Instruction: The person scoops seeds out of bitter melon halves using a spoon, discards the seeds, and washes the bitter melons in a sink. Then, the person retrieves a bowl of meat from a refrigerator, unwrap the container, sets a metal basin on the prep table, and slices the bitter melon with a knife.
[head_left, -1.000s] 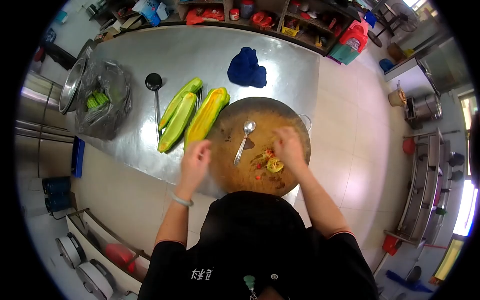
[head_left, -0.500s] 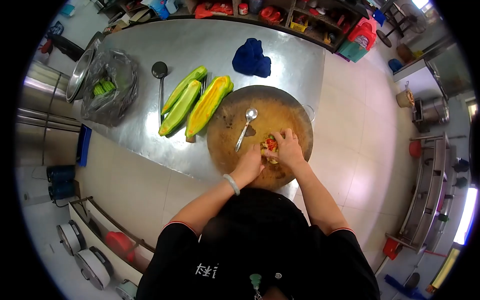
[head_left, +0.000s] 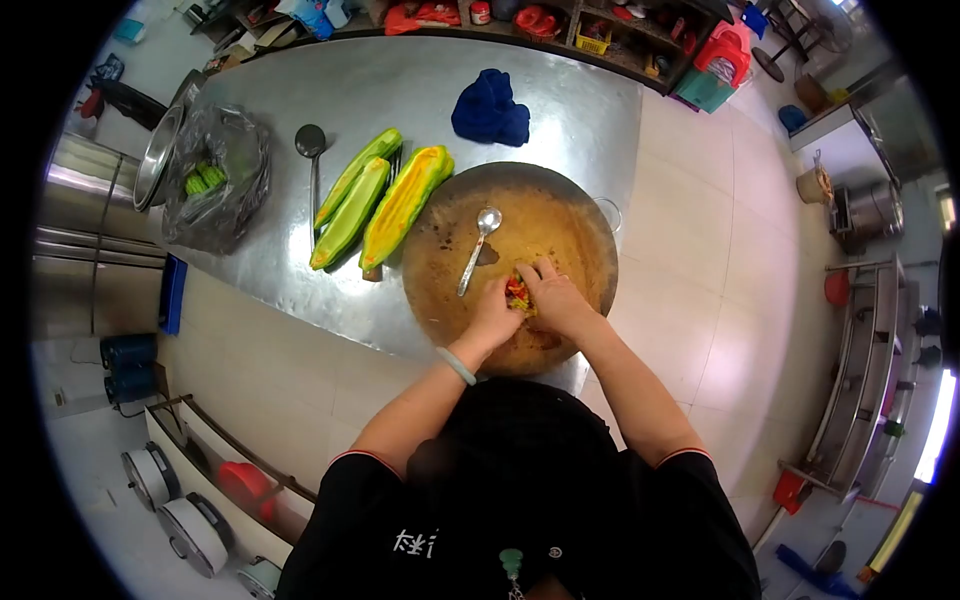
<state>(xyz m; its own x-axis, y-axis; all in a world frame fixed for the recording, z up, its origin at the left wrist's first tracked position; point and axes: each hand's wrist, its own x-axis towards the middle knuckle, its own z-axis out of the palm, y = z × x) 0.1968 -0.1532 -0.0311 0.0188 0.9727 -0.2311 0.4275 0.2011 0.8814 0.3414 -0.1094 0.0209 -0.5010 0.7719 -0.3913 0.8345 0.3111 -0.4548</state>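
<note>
The left hand (head_left: 493,312) and right hand (head_left: 556,298) curve toward each other, and a clump of red-and-yellow pulp (head_left: 518,295) sits between their fingers; from where I stand, I can't tell whether either one pinches it. Beneath both hands is a round wooden chopping block (head_left: 565,205). Just beyond the left hand lies a metal spoon (head_left: 479,247), and farther off to that hand's left rest hollowed gourd pieces (head_left: 405,208), one orange inside.

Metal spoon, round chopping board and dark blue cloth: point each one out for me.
Metal spoon (head_left: 488,220), head view: on its bowl.
Round chopping board (head_left: 548,212), head view: on bare wood, right of the spoon.
Dark blue cloth (head_left: 490,110), head view: on its crumpled middle.
</note>
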